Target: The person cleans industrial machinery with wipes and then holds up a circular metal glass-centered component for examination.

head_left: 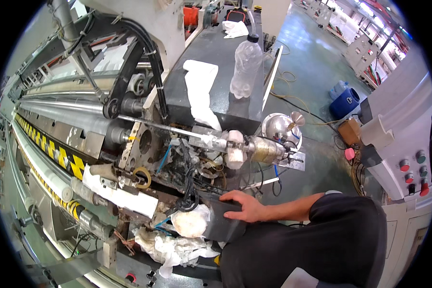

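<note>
clear plastic bottle (245, 67) – glossy; machine rollers (57, 113) of smooth metal; rags (175, 249) – crumpled white cloth.

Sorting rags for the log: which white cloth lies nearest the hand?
The crumpled white cloth below the right hand; the folded one by the bottle lies much farther.

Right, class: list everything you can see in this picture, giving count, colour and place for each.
plastic bottle: one, clear, dark cap, upright on machine top
white cloths: two, on machine top
rags: pile, white, low on machine
hazard strip: one, yellow-black, along rollers
metal funnel: one, silver, beside shaft end
blue barrel: one, on floor
control panel: one, grey, red and green buttons, right
dark block: one, under hand
right hand: one, flat on dark block
</note>
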The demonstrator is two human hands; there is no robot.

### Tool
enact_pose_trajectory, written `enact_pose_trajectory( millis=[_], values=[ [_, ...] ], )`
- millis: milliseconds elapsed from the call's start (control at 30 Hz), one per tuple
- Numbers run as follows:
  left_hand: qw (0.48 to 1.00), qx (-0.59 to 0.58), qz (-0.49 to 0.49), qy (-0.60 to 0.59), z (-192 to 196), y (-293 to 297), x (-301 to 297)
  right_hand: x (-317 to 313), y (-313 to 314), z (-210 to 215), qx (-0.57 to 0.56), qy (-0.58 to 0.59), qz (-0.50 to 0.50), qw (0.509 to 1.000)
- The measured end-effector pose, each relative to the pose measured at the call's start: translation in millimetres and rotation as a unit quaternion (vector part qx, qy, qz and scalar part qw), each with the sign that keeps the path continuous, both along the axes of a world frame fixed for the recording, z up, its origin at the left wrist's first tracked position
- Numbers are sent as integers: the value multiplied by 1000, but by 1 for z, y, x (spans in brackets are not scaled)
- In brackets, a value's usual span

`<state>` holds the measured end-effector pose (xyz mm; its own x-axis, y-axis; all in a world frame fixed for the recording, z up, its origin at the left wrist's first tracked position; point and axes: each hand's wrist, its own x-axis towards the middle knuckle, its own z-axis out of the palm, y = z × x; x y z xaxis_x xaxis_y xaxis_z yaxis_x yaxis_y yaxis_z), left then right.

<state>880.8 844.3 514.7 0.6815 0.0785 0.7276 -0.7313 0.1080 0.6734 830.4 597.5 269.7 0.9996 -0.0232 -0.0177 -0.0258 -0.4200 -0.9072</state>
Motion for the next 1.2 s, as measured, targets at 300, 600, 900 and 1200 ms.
enact_pose_trajectory(
  millis=[300,600,900,1200],
  values=[
    [1000,-13,-7,-15,2,3,12,2,6,-3,-4,6,16,1000],
    [999,2,34,-24,3,20,6,4,2,0,-16,2,5,1000],
    [978,100,182,31,-27,99,-63,6,6,0,25,-11,2,1000],
    [650,604,232,398,-213,50,-28,6,6,-11,40,19,-3,999]
  ],
)
